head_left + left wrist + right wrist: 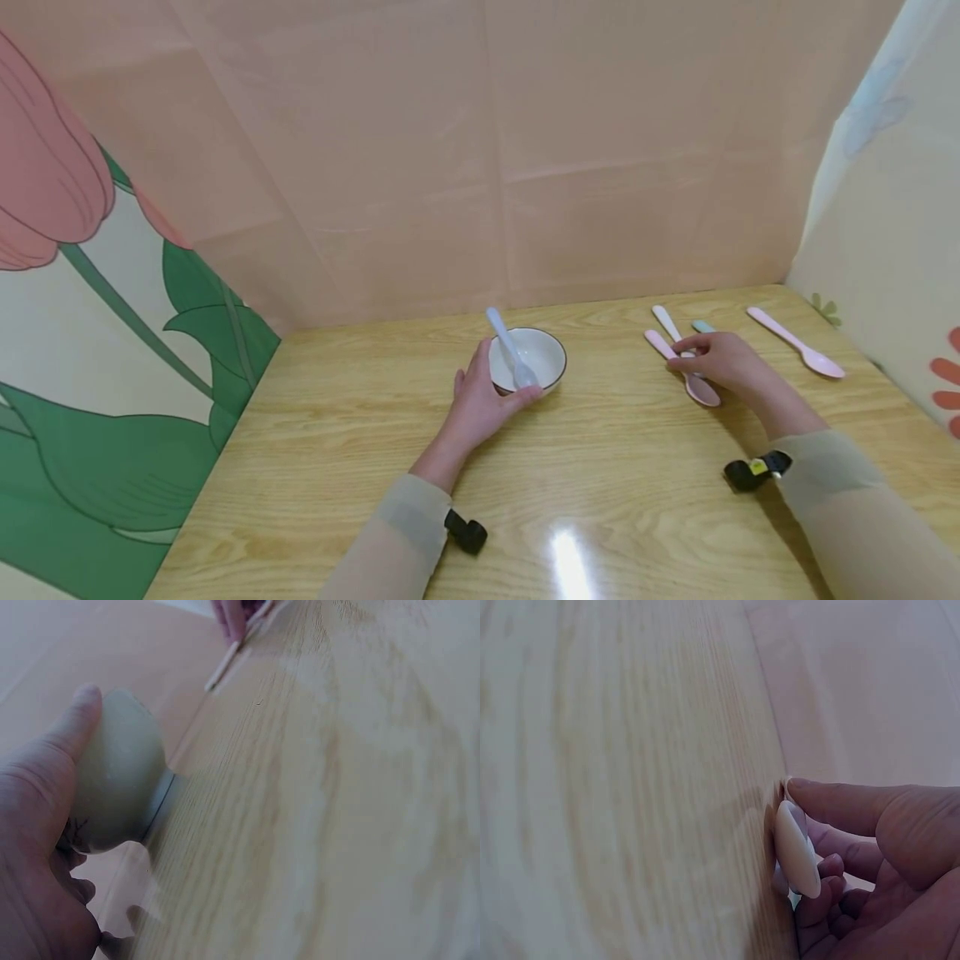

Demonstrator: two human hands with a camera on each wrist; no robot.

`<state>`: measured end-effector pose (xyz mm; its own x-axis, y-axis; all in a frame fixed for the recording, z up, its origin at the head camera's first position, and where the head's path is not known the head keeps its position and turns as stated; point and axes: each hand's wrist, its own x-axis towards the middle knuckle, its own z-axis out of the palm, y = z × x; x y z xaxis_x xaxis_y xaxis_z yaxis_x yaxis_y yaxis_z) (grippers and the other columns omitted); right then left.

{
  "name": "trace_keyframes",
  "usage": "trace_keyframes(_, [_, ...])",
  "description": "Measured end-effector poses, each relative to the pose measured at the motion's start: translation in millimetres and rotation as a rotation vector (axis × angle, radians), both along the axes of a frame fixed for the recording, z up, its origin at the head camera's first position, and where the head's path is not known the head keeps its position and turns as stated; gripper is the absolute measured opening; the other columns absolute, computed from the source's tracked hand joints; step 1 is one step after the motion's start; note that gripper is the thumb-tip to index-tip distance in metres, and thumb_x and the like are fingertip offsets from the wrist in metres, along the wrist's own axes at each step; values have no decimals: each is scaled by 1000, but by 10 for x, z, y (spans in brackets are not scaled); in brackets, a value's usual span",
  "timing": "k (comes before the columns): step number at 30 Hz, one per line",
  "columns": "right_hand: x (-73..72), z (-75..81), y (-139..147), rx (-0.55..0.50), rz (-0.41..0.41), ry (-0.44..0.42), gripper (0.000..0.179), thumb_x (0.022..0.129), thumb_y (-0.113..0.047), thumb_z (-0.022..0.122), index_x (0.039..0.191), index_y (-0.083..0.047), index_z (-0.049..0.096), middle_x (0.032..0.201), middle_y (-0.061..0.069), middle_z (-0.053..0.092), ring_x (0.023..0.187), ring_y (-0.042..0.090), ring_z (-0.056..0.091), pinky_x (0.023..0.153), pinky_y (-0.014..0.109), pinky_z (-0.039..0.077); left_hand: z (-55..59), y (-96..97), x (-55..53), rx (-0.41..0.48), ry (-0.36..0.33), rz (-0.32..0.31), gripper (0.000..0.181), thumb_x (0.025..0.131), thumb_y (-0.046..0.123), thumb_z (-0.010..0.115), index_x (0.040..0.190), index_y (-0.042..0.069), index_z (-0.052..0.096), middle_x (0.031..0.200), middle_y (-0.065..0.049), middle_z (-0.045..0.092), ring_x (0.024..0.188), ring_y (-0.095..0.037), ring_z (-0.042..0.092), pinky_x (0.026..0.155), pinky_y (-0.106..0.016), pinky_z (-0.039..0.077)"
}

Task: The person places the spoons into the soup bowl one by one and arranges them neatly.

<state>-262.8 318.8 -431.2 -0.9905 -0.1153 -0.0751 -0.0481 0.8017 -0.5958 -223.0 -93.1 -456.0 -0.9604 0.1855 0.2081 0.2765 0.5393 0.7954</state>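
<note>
A white bowl with a dark rim [551, 354] stands mid-table, and a pale blue spoon [502, 332] leans in it with its handle over the far rim. My left hand [480, 404] grips the bowl's near left side, thumb along the front. In the left wrist view the bowl's outer wall [120, 772] shows between thumb and fingers. To the right, my right hand [716, 360] pinches a pink spoon [702, 390] at its handle, low over the table. A white spoon [664, 320] and a teal spoon [702, 326] lie beside it, partly hidden by that hand.
Another pink spoon [795, 343] lies farther right on the wooden table [360, 433]. A pinkish sheet [405, 167] hangs behind the back edge. Flower-printed panels [142, 367] border the left, and a pale wall [892, 250] the right side.
</note>
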Motion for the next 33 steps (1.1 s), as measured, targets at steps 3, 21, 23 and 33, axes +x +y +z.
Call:
trace_keyframes(3, [-8, -20, 3, -5, -6, -10, 47, 103, -32, 80, 128, 7, 73, 107, 19, 62, 95, 34, 54, 81, 41, 44, -6, 0, -5, 6, 1, -4, 99, 89, 57, 91, 162, 18, 38, 151, -7, 59, 141, -27, 56, 130, -69, 10])
trace_keyframes(21, [17, 30, -23, -31, -3, -47, 41, 106, -34, 77, 115, 6, 73, 113, 21, 72, 102, 34, 62, 84, 38, 49, 23, 4, 31, 5, -5, -8, 100, 90, 56, 91, 164, 16, 36, 152, -7, 59, 141, -28, 56, 130, -69, 9])
trace_keyframes(23, [16, 41, -26, -25, -1, -36, 41, 106, -34, 77, 116, 6, 74, 114, 22, 72, 101, 33, 61, 84, 38, 48, 18, 3, 26, 4, -2, -6, 100, 90, 56, 91, 164, 16, 36, 152, -8, 59, 141, -28, 56, 130, -69, 9])
trace_keyframes(33, [30, 115, -114, -101, -33, -16, 43, 109, -34, 72, 124, 6, 67, 105, 13, 66, 89, 25, 56, 70, 32, 49, 1, 13, 9, -14, -2, 7, 102, 89, 58, 91, 164, 16, 36, 153, -7, 59, 141, -26, 56, 131, -66, 10])
